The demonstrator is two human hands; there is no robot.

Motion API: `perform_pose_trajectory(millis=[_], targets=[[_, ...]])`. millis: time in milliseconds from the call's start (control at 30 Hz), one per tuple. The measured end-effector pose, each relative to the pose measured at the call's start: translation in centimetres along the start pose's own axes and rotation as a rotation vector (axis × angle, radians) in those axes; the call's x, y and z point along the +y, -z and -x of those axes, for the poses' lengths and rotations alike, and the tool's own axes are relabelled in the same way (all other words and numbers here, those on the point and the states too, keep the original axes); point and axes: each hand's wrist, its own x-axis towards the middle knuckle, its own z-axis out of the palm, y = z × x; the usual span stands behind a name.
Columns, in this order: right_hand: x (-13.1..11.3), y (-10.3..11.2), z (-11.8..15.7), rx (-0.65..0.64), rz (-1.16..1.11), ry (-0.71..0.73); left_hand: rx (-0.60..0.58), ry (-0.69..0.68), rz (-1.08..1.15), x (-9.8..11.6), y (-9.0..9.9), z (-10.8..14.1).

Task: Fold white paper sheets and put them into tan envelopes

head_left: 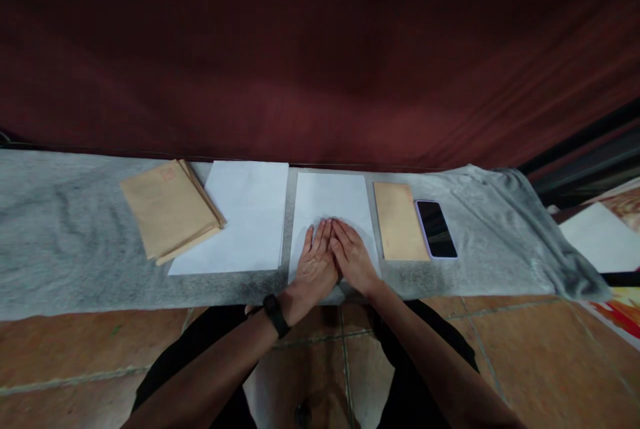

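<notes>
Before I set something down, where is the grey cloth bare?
Left of the stacked brown envelopes and right of the purple-edged black phone, grey cloth lies bare. Between them, crowded: white paper sheets, left hand, right hand, single brown envelope.

Envelope (401, 222) between paper (331, 196) and phone (437, 230)

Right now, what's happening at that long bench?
The person's left hand and right hand lie flat, side by side, on a white sheet of paper. To the left, a stack of brown envelopes overlaps more white paper. To the right are a single brown envelope and a phone with a dark screen.
</notes>
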Motion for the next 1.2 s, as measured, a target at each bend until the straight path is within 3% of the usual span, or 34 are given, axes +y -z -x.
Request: perform_pose_trajectory(millis=[233, 533, 700, 1200], targets=[[-0.3, -0.3, 0.5, -0.100, 0.211, -0.024, -0.009, 0.044, -0.030, -0.9, -0.7, 0.2], [0.6, -0.8, 1.4, 0.009, 0.390, -0.026, 0.101, 0.129, -0.001, -2.8, -0.4, 0.9], [1.4, -0.7, 2.1, 0.069, 0.431, -0.044, 0.129, 0.152, 0.000, -3.2, -0.2, 1.2], [2.9, 0.8, 4.1, 0.092, 0.393, -0.031, 0.125, 0.189, -0.031, -3.7, 0.6, 2.7]])
